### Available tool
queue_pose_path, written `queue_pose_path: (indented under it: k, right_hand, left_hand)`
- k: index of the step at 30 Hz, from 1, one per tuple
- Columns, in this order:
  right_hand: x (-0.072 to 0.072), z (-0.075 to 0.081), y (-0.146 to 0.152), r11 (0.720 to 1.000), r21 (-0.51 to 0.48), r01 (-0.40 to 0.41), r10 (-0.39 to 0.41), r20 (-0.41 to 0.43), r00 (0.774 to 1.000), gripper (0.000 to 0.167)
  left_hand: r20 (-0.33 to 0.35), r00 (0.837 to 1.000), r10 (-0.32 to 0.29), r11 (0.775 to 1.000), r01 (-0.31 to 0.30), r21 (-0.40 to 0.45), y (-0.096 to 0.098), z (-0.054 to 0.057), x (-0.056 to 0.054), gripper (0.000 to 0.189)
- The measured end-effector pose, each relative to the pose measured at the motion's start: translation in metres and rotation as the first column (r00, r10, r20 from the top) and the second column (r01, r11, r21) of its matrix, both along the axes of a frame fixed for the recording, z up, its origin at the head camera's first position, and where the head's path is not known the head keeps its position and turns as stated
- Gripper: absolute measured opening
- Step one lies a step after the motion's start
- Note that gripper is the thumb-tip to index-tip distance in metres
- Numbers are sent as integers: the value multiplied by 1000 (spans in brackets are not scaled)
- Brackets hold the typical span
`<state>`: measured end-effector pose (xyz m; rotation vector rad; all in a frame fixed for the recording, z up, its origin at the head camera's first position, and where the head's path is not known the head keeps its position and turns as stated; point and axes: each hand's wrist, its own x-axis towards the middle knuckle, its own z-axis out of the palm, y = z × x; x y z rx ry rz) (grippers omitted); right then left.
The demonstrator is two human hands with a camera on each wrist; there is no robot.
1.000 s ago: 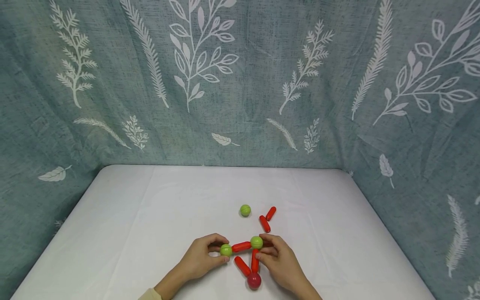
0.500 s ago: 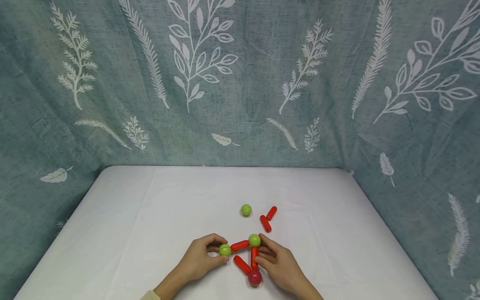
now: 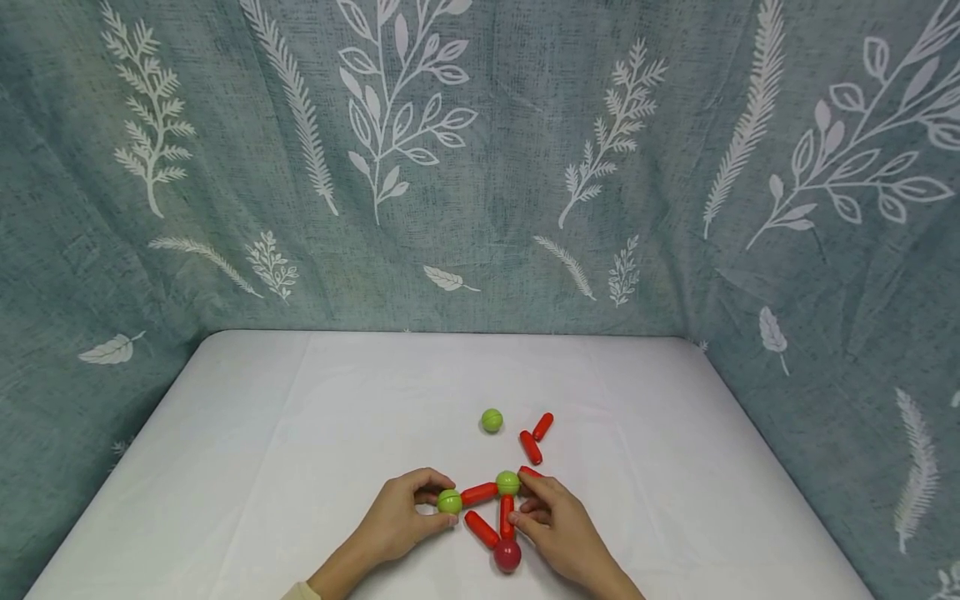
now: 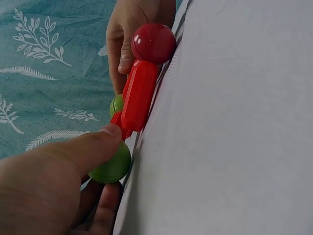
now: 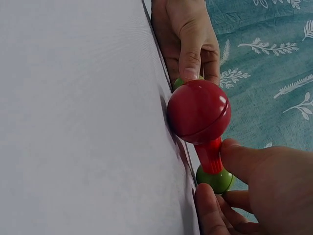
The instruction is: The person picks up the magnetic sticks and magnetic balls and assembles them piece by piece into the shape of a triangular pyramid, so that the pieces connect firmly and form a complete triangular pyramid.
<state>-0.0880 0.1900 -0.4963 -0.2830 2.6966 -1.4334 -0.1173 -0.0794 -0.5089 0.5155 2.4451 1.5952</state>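
A ball-and-rod building toy lies between the hands. My left hand [image 3: 407,514] pinches a green ball [image 3: 449,502] between thumb and fingers. A red rod [image 3: 479,494] runs from it to a second green ball [image 3: 507,483]. Another red rod [image 3: 507,517] leads from there down to a dark red ball [image 3: 507,555], nearest the body. A third red rod [image 3: 481,529] slants out from that ball, its free end towards the left hand. My right hand [image 3: 558,525] grips the upright rod, thumb on its side, index finger by the second green ball. A red piece [image 3: 529,472] peeks out behind that index finger.
A loose green ball [image 3: 492,420] and two red rods, one longer [image 3: 530,447] and one shorter [image 3: 543,427], lie farther back on the white table [image 3: 360,400]. A blue-green leaf-patterned curtain [image 3: 480,167] hangs behind the table and along its sides.
The second green ball and upright rod have shifted slightly left. A red piece now shows behind the right index finger. The left hand has hardly moved.
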Motion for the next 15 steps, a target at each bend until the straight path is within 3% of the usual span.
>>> queue_pose_path:
  k: [15]
  right_hand:
    - [2,6,-1,998,62,-14,12,37,999,72]
  left_hand:
    - [-15,1000,27,999,-28,-40,3,-3,-1,35]
